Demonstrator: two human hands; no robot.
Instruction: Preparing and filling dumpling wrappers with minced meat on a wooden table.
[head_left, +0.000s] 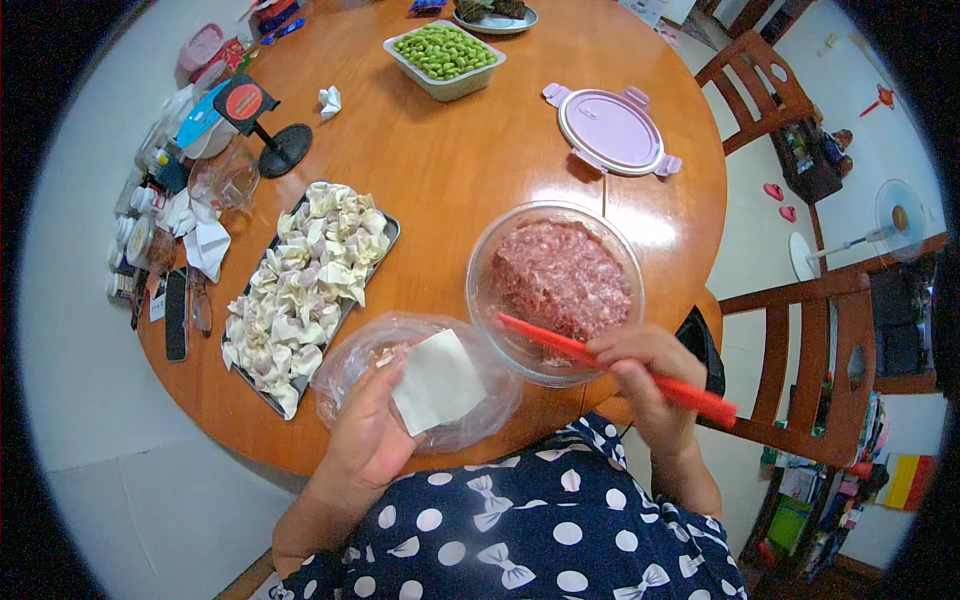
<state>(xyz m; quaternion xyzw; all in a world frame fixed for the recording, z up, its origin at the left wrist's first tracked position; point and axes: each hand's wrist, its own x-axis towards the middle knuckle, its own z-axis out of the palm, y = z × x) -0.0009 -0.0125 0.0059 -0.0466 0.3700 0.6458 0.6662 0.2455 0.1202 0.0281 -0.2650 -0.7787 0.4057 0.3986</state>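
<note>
My left hand [367, 424] holds a square white wonton wrapper [440, 382] by its left edge, between thumb and fingers. Beneath it on the table lies a crumpled clear plastic bag [487, 412]. My right hand [650, 382] is closed round a long, narrow red utensil [545, 337] with a tapered tip; its exact kind is not clear. That tip reaches over the near left part of a round glass bowl [478, 262] of pink minced meat [562, 275]. Left of the bag, a dark tray [392, 232] carries many folded wontons [318, 262], piled closely.
A lilac lid [612, 130] with clips lies beyond the bowl. Farther off stand a tub of green beans [446, 52] and a plate [515, 22]. Along the left edge are a black stand [285, 150], jars, tissues and a phone [176, 315]. Wooden chairs [800, 300] stand right.
</note>
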